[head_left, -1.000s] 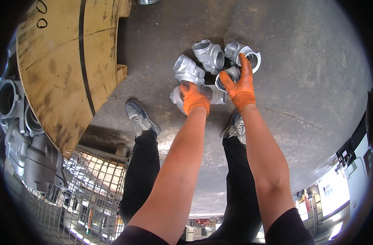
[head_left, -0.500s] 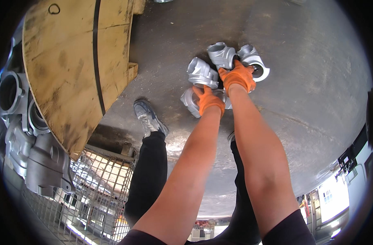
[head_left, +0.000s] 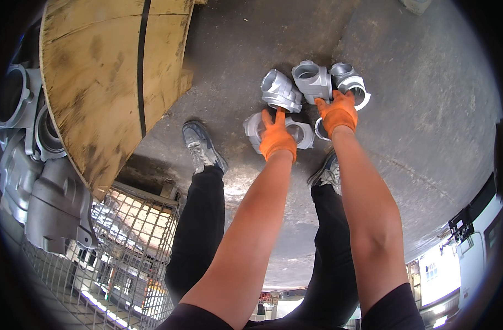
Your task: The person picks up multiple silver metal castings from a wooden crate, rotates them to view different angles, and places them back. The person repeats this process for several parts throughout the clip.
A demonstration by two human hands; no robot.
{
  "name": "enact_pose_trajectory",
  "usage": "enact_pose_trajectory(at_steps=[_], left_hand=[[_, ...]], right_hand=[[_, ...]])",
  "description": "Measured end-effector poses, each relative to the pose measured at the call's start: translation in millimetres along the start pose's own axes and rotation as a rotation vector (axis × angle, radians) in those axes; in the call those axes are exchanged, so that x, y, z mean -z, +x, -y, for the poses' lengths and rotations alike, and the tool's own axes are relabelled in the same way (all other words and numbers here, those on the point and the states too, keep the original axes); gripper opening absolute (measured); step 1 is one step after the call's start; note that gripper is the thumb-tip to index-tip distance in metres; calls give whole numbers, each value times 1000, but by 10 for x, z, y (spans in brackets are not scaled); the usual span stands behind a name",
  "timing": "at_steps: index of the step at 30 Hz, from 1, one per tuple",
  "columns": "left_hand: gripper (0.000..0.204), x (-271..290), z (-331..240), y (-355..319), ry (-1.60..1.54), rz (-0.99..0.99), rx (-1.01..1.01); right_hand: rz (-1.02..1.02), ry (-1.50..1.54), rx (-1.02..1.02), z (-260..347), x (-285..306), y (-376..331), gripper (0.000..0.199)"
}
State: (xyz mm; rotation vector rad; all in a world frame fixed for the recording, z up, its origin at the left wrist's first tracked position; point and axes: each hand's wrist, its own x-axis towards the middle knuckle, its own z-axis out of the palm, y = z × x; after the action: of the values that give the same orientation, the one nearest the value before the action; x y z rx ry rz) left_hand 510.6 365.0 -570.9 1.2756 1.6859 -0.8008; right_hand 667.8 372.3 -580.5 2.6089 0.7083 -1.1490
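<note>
Several silver metal pipe-like castings stand close together on the floor. My left hand (head_left: 278,136), in an orange glove, lies across a near casting (head_left: 301,133), its fingers stretched forward and apart. Just beyond those fingertips is a tilted casting (head_left: 282,92). My right hand (head_left: 338,113), also orange-gloved, has its fingers spread beside the far-right casting (head_left: 349,81). Left of it is the far middle casting (head_left: 312,81). A round opening (head_left: 321,130) of another casting shows by the right palm, most of that part being covered by the hand.
A worn wooden board (head_left: 111,71) with a black strap stands at the left. Beside it are more large grey castings (head_left: 59,203) and a wire mesh crate (head_left: 136,242). My shoes (head_left: 199,144) are on the stained concrete floor (head_left: 416,121), one on each side of my arms.
My right hand has shifted slightly right and nearer, uncovering the side of the far middle casting. A round opening now shows beside its palm. The whole view has shifted a little.
</note>
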Motion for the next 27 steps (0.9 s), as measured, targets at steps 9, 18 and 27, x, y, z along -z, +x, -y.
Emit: enact_pose_trajectory(at_steps=[9, 18, 27], left_hand=[[69, -562, 825, -70, 147, -499, -208], [61, -570, 478, 28, 27, -424, 167], [113, -266, 148, 261, 17, -152, 268]], right_hand=[[-34, 9, 29, -123, -217, -287, 57], [-26, 86, 23, -219, -251, -310, 62], [-26, 243, -6, -252, -244, -335, 63]])
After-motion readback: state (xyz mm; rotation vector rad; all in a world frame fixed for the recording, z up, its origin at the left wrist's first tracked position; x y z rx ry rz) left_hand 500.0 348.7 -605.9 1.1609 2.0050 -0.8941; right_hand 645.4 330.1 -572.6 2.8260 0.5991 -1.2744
